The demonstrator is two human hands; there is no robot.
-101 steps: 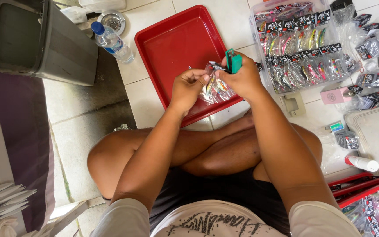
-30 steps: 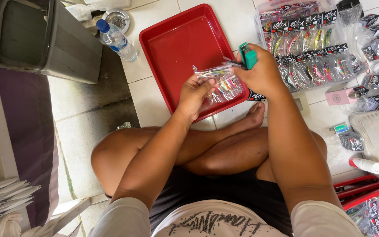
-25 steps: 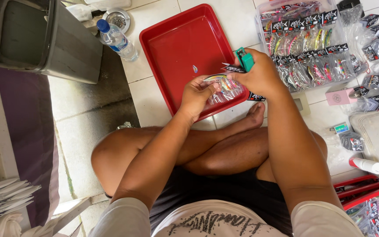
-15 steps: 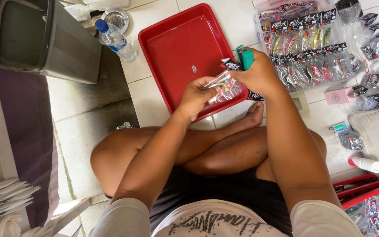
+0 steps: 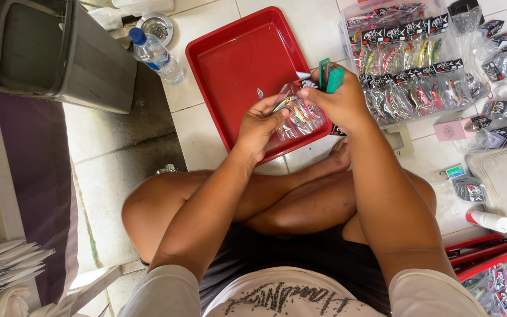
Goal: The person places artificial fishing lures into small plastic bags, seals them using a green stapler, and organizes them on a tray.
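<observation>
Clear plastic packet of coloured lures, pinched over red tray by left hand; right hand gripped green stapler, best squared on packet's top edge.

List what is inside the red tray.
The red tray holds one small scrap; its near right corner is hidden behind both hands' clear packet of lures.

The red tray lies bare ahead; a water bottle stands left, packet piles crowd the right.
</observation>
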